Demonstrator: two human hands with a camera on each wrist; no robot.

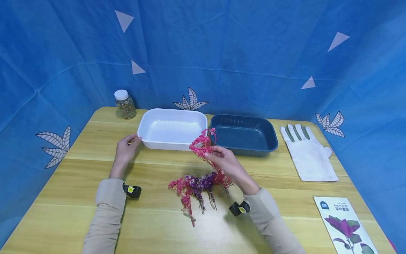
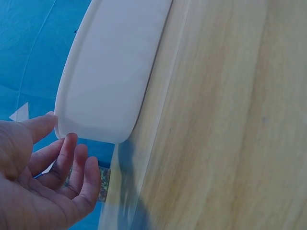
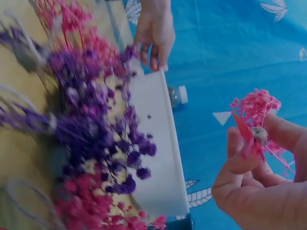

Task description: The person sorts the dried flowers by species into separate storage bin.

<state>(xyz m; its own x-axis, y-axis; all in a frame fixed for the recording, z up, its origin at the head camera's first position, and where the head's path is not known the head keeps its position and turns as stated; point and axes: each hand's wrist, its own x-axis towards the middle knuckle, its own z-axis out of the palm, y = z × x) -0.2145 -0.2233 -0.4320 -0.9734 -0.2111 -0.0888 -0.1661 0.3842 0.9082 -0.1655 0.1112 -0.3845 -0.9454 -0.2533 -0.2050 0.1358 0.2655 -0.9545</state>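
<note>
Flowers in a pink bunch (image 1: 201, 141) hid the near right corner of the white tub (image 1: 171, 130) in the head view. The right hand (image 1: 228, 164) covered part of the stems, and their low ends got mixed up with the flowers below, so you could not tell where they stopped. In the right wrist view, a small grey bit by the fingers was too blurry to name. The left wrist view cut off the far part of the white tub, and the left fingers hid much of the jar (image 1: 127, 107), which stood behind the tub's left end. The booklet (image 1: 345, 224), far to the right of the tub and closer to the person, was cut off at the bottom.

The right fingers pinched the pink bunch up above the bench (image 1: 152, 225), and its blooms poked out past the fingertips, toward the white tub. The left hand (image 1: 125, 150) pinched the tub's rim at the near left corner, with its other fingers loosely bent beside the wall.

On the person's side of the white tub lay purple flowers (image 1: 206, 181), with pink flowers (image 1: 180, 187) on both sides. Just right of the tub sat the dark tub (image 1: 244, 134), then a white glove (image 1: 311, 157) farther right.
</note>
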